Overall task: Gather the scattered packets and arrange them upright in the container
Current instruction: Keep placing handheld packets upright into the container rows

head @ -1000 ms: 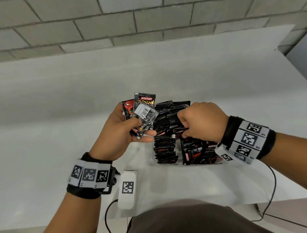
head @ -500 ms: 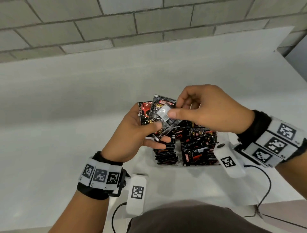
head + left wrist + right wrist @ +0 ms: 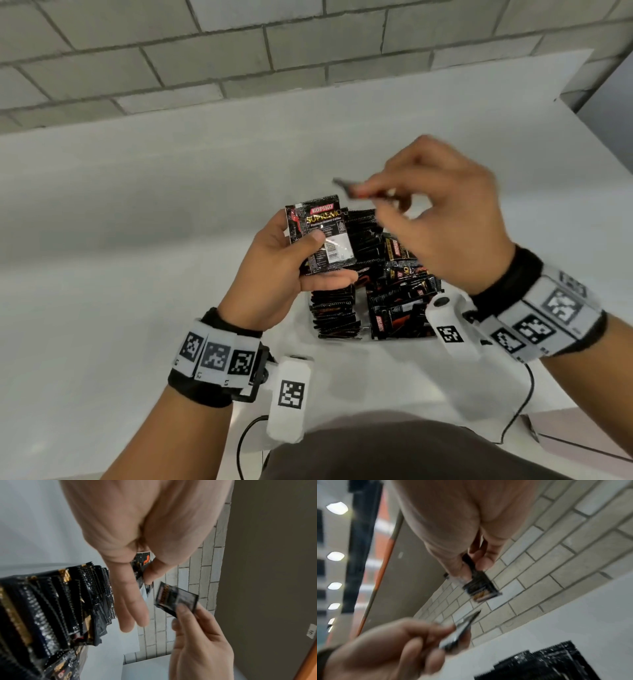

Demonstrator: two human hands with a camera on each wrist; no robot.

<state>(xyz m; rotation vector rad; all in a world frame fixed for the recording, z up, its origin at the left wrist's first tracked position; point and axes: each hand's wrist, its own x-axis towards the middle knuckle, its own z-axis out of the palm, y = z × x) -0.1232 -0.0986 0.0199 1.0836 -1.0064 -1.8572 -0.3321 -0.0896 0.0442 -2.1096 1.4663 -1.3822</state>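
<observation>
My left hand (image 3: 298,260) holds a small stack of black coffee packets (image 3: 322,236) above the left end of the container, thumb pressed on the front one. My right hand (image 3: 428,205) pinches a single black packet (image 3: 349,190), blurred, lifted above the container. The same single packet (image 3: 176,600) shows between thumb and fingertips in the left wrist view, and as packet (image 3: 481,586) in the right wrist view. The clear container (image 3: 363,334) on the white table holds several black packets (image 3: 335,308), upright in a left row and looser on the right.
The white table (image 3: 137,240) stretches left and back to a grey brick wall (image 3: 239,51). Its right corner (image 3: 565,99) lies at the far right. A black cable (image 3: 524,401) hangs off the front edge by my right wrist.
My right hand came off the container, took one packet from the stack in my left hand and lifted it up and to the right. My left hand stays on the remaining stack.
</observation>
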